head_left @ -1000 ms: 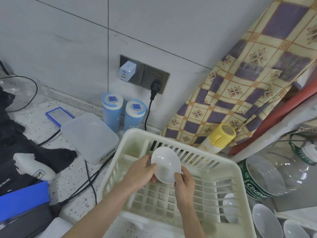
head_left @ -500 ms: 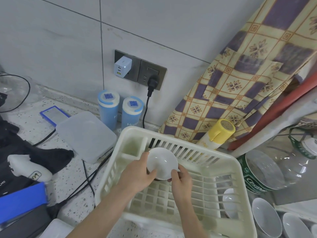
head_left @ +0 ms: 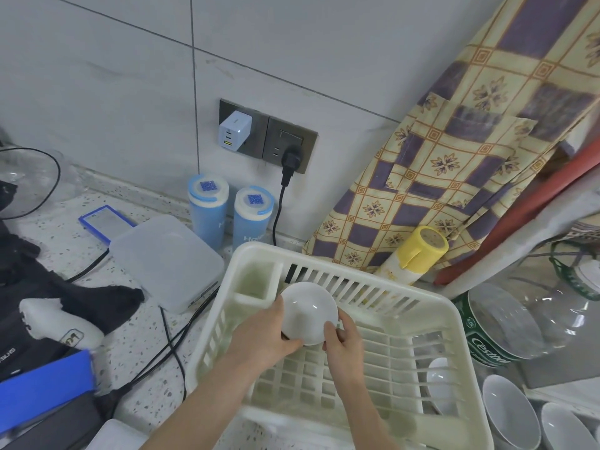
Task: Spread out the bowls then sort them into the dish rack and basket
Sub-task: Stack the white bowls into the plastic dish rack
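Observation:
A small white bowl (head_left: 308, 311) is tilted on its side over the back left part of the cream plastic dish rack (head_left: 454, 323). My left hand (head_left: 264, 336) grips its left rim and my right hand (head_left: 344, 339) pinches its lower right rim. Another white bowl (head_left: 438, 381) stands on edge among the rack's right slots. Two more white bowls (head_left: 509, 414) (head_left: 561, 430) sit outside the rack at the bottom right. No basket shows in this view.
Two blue canisters (head_left: 207, 206) and a clear lidded box (head_left: 165, 258) stand left of the rack. Black cables (head_left: 168, 345) cross the speckled counter. A yellow-capped bottle (head_left: 418, 251), patterned cloth and a large clear water jug (head_left: 526, 319) crowd the right.
Both hands have carried the bowl down and toward the rack's back left corner. The view shifted slightly.

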Motion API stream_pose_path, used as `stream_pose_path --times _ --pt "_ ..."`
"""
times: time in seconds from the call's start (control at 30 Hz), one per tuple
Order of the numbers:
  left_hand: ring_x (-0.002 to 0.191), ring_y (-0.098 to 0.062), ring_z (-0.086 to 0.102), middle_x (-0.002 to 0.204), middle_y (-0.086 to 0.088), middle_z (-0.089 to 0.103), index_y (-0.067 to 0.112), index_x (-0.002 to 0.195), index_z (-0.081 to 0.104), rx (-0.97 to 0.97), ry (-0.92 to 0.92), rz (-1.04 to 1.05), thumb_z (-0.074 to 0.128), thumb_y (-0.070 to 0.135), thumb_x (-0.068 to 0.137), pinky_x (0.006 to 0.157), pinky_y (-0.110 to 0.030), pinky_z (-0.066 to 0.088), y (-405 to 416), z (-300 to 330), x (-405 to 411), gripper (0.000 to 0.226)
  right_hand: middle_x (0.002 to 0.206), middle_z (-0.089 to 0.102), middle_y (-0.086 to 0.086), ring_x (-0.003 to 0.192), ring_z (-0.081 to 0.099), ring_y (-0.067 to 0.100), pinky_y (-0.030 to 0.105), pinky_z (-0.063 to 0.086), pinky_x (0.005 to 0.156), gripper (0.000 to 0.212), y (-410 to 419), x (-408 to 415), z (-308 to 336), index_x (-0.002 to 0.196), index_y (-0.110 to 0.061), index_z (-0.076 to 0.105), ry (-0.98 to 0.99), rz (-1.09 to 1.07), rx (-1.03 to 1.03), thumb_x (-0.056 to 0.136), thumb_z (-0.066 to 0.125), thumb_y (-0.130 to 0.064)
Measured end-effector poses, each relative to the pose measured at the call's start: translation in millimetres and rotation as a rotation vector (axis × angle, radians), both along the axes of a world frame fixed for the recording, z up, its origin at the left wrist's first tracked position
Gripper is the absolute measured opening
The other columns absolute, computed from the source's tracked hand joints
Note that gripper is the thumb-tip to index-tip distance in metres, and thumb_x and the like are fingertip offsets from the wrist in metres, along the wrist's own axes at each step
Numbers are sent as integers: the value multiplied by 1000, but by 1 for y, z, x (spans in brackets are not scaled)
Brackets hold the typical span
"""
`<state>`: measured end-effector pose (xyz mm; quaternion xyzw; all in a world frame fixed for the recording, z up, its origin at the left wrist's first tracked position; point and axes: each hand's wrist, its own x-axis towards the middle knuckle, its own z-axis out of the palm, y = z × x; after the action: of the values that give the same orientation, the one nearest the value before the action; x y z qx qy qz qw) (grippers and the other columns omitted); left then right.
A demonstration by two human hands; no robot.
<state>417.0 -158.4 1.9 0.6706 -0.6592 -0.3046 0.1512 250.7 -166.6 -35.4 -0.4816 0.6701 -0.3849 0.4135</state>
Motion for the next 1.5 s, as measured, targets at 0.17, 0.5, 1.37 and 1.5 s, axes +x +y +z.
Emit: stream_pose_path --times 0.17,0.5,1.37,1.5 --pt "100 -18 63 110 4 64 20 150 21 0 -41 1 63 48 86 75 -30 52 -1 0 -1 82 56 55 -13 50 42 4 18 42 51 41 0 -1 4 127 -33 63 -47 33 16 97 47 -9" --pt "106 -19 62 118 2 63 17 156 9 28 -56 -4 63 48 87 72 -28 47 -4 -4 -3 92 72 71 7 49 60 6 21 36 46 20 2 4 5 109 -22 61 -130 16 183 100 47 -31" --pt "65 -8 66 101 11 65 33 141 43 -32 491 87 54 41 95 62 -19 46 68 34 -10 48 78 76 -5 46 49 5 15 44 49 24 106 -38 79 119 -23 62 -58 10 76 98 50 -21" --pt "45 -9 56 88 6 72 34 125 53 -79 726 56 55 29 98 50 -22 50 107 43 -45 28 75 75 -1 47 48 8 16 42 47 19 167 -68 83 106 -26 67 -110 -108 47 98 52 -17"
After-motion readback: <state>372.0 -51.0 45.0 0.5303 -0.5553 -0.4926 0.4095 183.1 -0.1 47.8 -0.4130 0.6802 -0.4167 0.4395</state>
